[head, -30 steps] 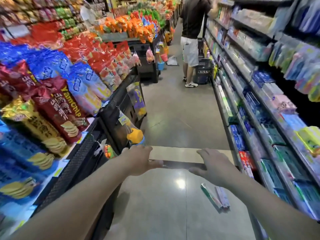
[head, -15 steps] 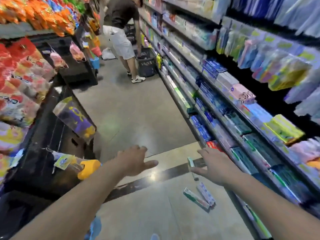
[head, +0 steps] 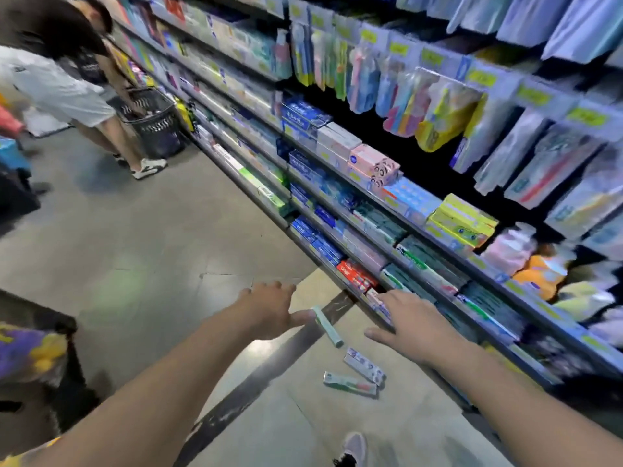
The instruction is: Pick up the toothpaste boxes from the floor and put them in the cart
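I see three toothpaste boxes (head: 350, 365) on the floor (head: 168, 230) beside the bottom shelf (head: 337, 267). Left hand (head: 269, 310) and right hand (head: 409, 326) hover above them, fingers loose, grasping nothing.

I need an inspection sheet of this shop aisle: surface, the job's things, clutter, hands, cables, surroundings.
Surface: grey tiled floor crossed by a dark strip.
Job's things: three toothpaste boxes on the floor, a pale green one, a white one, a green and red one; no cart seen.
Clutter: nothing seen.
Hands: left hand and right hand open, holding nothing.
Cables: nothing seen.
Surroundings: stocked shelves on the right; another shopper with a black basket.
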Action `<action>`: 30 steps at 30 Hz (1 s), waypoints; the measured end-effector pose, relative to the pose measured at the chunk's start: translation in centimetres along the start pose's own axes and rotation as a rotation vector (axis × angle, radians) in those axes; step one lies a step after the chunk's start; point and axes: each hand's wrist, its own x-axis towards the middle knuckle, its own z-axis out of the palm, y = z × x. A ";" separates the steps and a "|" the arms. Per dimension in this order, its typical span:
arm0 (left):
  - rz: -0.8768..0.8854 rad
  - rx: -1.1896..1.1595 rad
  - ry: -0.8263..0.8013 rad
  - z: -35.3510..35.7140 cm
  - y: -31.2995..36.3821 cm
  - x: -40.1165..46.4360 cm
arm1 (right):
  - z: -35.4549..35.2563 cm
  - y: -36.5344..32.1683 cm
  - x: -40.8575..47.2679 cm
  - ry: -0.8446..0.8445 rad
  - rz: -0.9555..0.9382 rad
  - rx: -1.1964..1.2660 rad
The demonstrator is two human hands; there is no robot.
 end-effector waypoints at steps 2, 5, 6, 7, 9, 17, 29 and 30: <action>0.035 0.024 -0.001 -1.3 0.8 2.1 | 0.1 1.0 1.5 -0.019 0.021 0.022; 0.098 0.072 -0.018 -2.5 1.8 5.8 | 0.5 2.5 3.5 -0.037 0.066 0.054; 0.121 0.085 -0.029 -2.6 2.2 7.2 | 0.8 2.9 4.1 -0.045 0.089 0.064; 0.150 0.099 -0.038 -2.6 2.5 8.6 | 1.2 3.4 4.6 -0.052 0.112 0.076; 0.213 0.138 -0.056 -2.1 3.0 11.8 | 2.6 4.3 5.9 -0.070 0.149 0.103; 0.424 0.311 -0.110 7.6 3.0 27.3 | 17.3 6.7 12.6 -0.134 0.299 0.189; 0.546 0.561 -0.133 40.7 -0.9 53.6 | 57.8 9.6 23.6 -0.318 0.397 0.189; 0.563 0.597 -0.115 43.1 -1.3 55.6 | 60.7 9.7 24.5 -0.347 0.392 0.174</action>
